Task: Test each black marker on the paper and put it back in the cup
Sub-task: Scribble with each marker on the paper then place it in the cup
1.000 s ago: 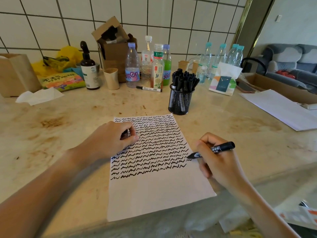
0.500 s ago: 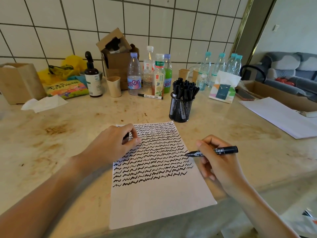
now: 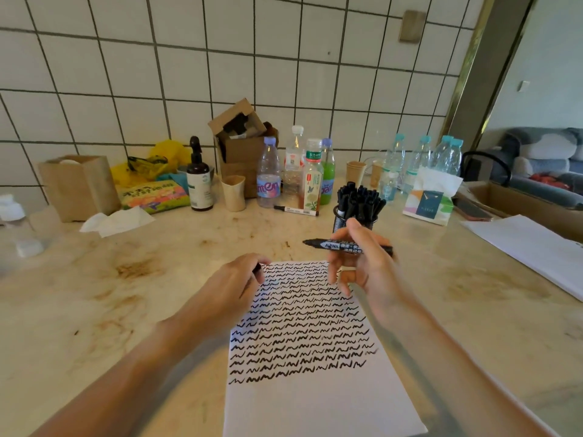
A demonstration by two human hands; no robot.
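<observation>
A white sheet of paper [image 3: 315, 405] lies on the counter, its upper half filled with rows of black squiggles. My right hand [image 3: 362, 263] holds an uncapped black marker [image 3: 334, 245] above the sheet's top edge, tip pointing left. My left hand [image 3: 236, 279] rests at the paper's top left corner, fingers curled round a small black object [image 3: 258, 269], apparently the marker's cap. Behind my right hand stands a black mesh cup [image 3: 339, 216] packed with several black markers [image 3: 359, 200].
A loose marker [image 3: 296, 210] lies in front of the drink bottles [image 3: 268, 175] at the back. Paper cups, a dark pump bottle [image 3: 198, 178], cardboard boxes, a tissue pack [image 3: 429, 197] and more white sheets [image 3: 530, 247] stand around the counter.
My right hand lifted the marker off the paper and carried it up and leftward, toward my left hand. The view tilted upward. My left hand stayed at the paper's corner.
</observation>
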